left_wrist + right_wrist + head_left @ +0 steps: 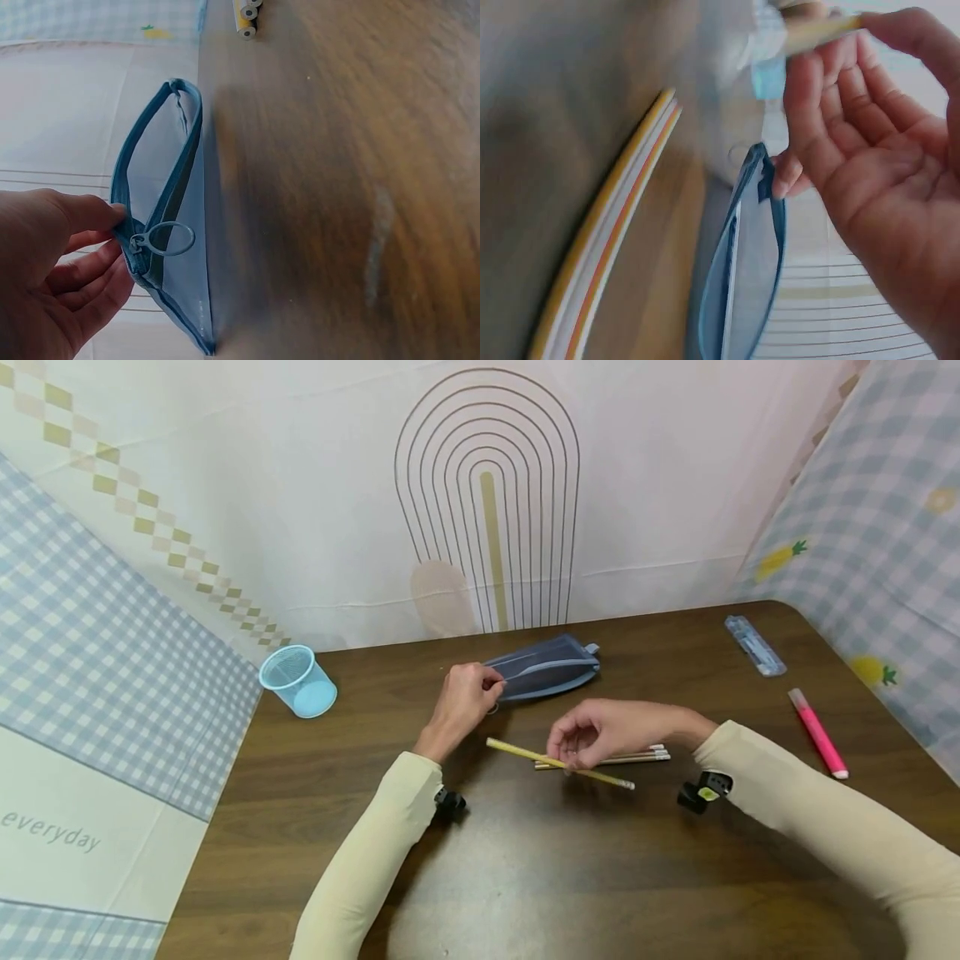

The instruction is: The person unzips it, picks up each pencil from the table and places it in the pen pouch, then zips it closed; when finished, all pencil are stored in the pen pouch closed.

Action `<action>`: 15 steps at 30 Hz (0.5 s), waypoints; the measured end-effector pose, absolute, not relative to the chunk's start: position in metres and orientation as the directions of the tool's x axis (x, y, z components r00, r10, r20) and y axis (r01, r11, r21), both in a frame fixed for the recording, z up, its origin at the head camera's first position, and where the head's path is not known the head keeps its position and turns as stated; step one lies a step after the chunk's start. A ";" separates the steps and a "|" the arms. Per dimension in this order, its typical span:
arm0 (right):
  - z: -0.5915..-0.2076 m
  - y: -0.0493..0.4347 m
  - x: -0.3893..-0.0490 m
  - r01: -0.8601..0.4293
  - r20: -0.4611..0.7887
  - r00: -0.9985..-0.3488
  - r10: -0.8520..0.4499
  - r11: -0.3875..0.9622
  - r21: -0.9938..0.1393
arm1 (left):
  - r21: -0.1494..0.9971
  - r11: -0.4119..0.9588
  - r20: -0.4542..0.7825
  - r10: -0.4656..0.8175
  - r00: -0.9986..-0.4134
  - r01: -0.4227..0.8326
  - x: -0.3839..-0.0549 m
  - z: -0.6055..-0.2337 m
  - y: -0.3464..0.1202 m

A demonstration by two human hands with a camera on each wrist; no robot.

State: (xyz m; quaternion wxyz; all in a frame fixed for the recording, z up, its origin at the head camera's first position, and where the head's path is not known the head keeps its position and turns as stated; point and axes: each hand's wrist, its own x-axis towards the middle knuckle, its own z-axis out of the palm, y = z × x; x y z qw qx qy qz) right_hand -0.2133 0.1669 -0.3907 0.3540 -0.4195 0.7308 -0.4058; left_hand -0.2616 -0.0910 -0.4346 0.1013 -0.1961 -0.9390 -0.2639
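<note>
My left hand (pixel 463 697) pinches the near left end of a blue zip pencil pouch (pixel 551 679). In the left wrist view the pouch's mouth gapes, and its zipper pull ring (pixel 171 238) hangs beside the fingers. A yellow pencil (pixel 517 749) is held between thumb and fingers of my right hand (pixel 611 732), slanting above the table in front of the pouch. Below that hand a few more pencils (pixel 637 758) lie side by side, partly hidden by it in the head view; the right wrist view shows these pencils (pixel 607 232) close up.
A light-blue mesh pen cup (pixel 313 693) stands at the back left of the brown wooden table (pixel 480 877). At the right lie a pink highlighter (pixel 819 735) and a clear blue case (pixel 755 646). Patterned cloth (pixel 330 485) hangs behind the table and at both sides.
</note>
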 end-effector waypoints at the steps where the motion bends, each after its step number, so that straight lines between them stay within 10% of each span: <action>1: -0.390 0.166 -0.214 -0.250 -0.193 -0.389 -0.901 0.304 -0.919 | 0.457 0.785 0.292 0.312 -0.904 0.419 -0.261 -0.435 -0.091; 8: -0.416 0.169 -0.225 0.387 -0.349 -0.376 -0.859 0.196 -0.901 | 0.457 0.778 0.316 0.312 -0.896 0.432 -0.261 -0.436 -0.094; 15: -0.446 0.167 -0.245 0.761 -0.478 -0.556 -0.680 -0.183 -0.623 | 0.473 0.765 0.332 0.306 -0.892 0.438 -0.260 -0.437 -0.096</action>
